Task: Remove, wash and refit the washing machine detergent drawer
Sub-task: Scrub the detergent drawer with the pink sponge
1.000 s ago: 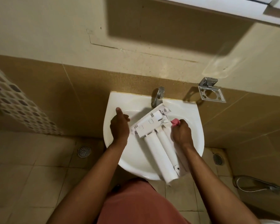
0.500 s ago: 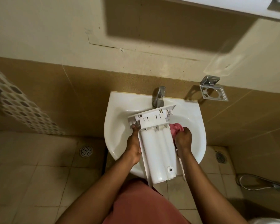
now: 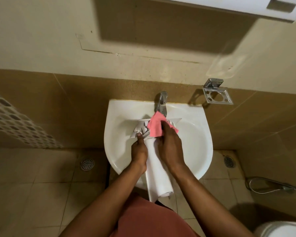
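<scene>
The white detergent drawer (image 3: 158, 175) lies lengthwise over the white sink (image 3: 195, 144), its ribbed front end under the tap and its rear end sticking out past the sink's near rim. My left hand (image 3: 139, 151) grips the drawer's left side, thumb up near the ribbed end. My right hand (image 3: 168, 147) presses a pink cloth (image 3: 155, 126) onto the drawer's front end; the cloth hides part of that end.
A chrome tap (image 3: 161, 103) stands at the back of the sink. A chrome holder (image 3: 217, 93) is fixed to the wall at right. Floor drains (image 3: 87, 164) lie either side, a hose (image 3: 270, 185) at right, a toilet rim (image 3: 280, 230) at bottom right.
My left hand moved from the sink rim onto the drawer's left side. The drawer swung straight, end toward me. My right hand carried the pink cloth from the drawer's right side up onto its front end.
</scene>
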